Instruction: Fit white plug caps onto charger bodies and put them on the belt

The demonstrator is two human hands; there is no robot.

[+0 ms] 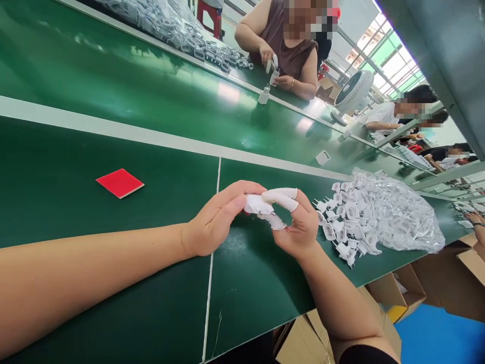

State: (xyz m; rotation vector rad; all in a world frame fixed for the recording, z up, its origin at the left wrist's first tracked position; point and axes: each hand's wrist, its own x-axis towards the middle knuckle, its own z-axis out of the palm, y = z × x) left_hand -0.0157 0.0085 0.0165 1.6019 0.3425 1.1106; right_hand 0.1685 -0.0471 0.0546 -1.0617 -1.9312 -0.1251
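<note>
Between my two hands, above the green table (151, 283), is a small white plastic piece (257, 205). My left hand (220, 215) holds its left end between thumb and fingers. On the other side, my right hand (299, 217) grips it with thumb and fingers that wear white finger covers. The fingers partly hide the piece, so its exact shape cannot be made out. To the right of my right hand lies a pile of white plug housings (344, 217), some with pins showing, beside a clear plastic bag (405, 217) full of them.
A red square (120, 183) lies at the left. One white part (323, 157) sits on the green strip beyond the pale divider. Across it, a person (280, 55) handles white parts near another heap (223, 55). Cardboard boxes (397, 288) stand below the table's right edge.
</note>
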